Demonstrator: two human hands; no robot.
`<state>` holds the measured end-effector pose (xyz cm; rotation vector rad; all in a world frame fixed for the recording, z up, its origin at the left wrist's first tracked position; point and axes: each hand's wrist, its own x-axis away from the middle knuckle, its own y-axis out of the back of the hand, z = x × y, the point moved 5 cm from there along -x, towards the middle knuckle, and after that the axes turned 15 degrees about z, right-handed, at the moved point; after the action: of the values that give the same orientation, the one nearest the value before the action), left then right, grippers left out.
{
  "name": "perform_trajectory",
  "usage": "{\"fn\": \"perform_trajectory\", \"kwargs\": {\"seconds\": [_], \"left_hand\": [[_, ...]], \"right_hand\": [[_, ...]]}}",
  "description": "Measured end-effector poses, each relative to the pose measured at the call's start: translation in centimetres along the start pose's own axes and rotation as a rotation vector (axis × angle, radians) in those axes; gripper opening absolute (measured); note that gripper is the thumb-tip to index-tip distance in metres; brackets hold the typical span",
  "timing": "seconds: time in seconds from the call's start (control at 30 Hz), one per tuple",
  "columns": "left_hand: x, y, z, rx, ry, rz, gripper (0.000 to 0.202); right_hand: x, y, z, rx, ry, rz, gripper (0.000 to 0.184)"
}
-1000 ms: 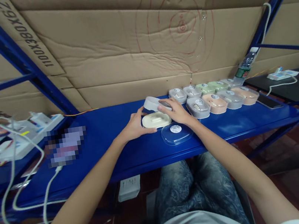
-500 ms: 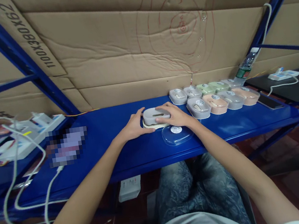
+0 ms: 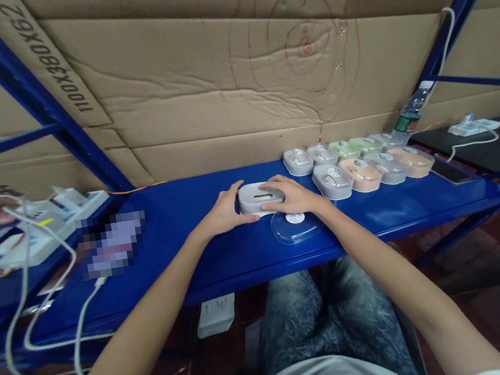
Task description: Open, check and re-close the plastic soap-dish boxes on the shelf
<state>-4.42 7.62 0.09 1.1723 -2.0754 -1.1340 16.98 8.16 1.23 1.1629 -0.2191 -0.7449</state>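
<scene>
A small grey box (image 3: 256, 198) with rounded corners and a dark slot in its top lies on the blue tabletop in front of me. A pale cream edge shows beneath it. My left hand (image 3: 226, 210) grips its left end, thumb along the near side and fingers behind. From the right, my right hand (image 3: 292, 193) holds the other end, its fingers over the top and its thumb at the front. Just below my right hand lies a clear plastic cover (image 3: 295, 231) with a round white label.
Several grey, peach and green boxes in clear covers (image 3: 361, 175) stand in rows at the right, by a plastic bottle (image 3: 409, 113) and a dark phone (image 3: 453, 169). Leftward are a blurred-out phone (image 3: 116, 242), white cables and power strips (image 3: 56, 226). Cardboard (image 3: 179, 91) backs the table.
The grey box has shifted slightly in my grip, and less of the cream edge shows under it. Both hands stay on it.
</scene>
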Motion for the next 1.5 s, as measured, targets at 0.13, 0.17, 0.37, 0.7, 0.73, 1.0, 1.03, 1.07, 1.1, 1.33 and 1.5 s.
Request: {"fn": "perform_trajectory", "kwargs": {"seconds": [0.13, 0.17, 0.37, 0.7, 0.73, 1.0, 1.03, 1.07, 1.1, 1.33, 1.5], "left_hand": [[0.1, 0.1, -0.2, -0.013, -0.015, 0.002, 0.116], [0.1, 0.1, -0.3, -0.017, -0.021, 0.002, 0.115], [0.0, 0.0, -0.4, -0.034, -0.059, 0.010, 0.110], [0.2, 0.3, -1.0, -0.035, -0.075, -0.006, 0.104], [0.2, 0.3, -1.1, -0.035, -0.075, -0.008, 0.103], [0.3, 0.2, -1.1, -0.016, -0.051, -0.010, 0.105], [0.3, 0.2, -1.1, -0.012, -0.045, -0.011, 0.106], [0.3, 0.2, -1.1, -0.008, -0.040, -0.011, 0.106], [0.3, 0.2, -1.0, -0.004, -0.037, -0.010, 0.107], [0.3, -0.2, -1.5, 0.025, -0.067, -0.022, 0.109], [0.3, -1.1, -2.3, 0.105, -0.129, 0.046, 0.117]], "right_hand": [[-0.1, -0.1, 0.1, 0.056, 0.006, 0.038, 0.065], [-0.1, -0.1, 0.2, 0.070, 0.005, 0.044, 0.065], [0.0, -0.4, 0.5, 0.118, -0.025, 0.071, 0.066], [2.5, 5.1, 2.6, -0.143, 0.070, -0.429, 0.042], [3.1, 5.6, 2.9, -0.149, 0.071, -0.422, 0.040], [9.9, 2.5, 4.4, 0.078, -0.037, 0.138, 0.071], [10.6, 1.9, 4.3, 0.081, -0.060, 0.166, 0.076], [11.1, 1.5, 4.2, 0.079, -0.079, 0.176, 0.080], [11.5, 1.3, 4.2, 0.073, -0.091, 0.172, 0.083], [10.6, 3.8, 4.8, -0.080, -0.044, -0.120, 0.070], [7.2, 4.3, 4.2, -0.042, -0.076, -0.210, 0.069]]}}
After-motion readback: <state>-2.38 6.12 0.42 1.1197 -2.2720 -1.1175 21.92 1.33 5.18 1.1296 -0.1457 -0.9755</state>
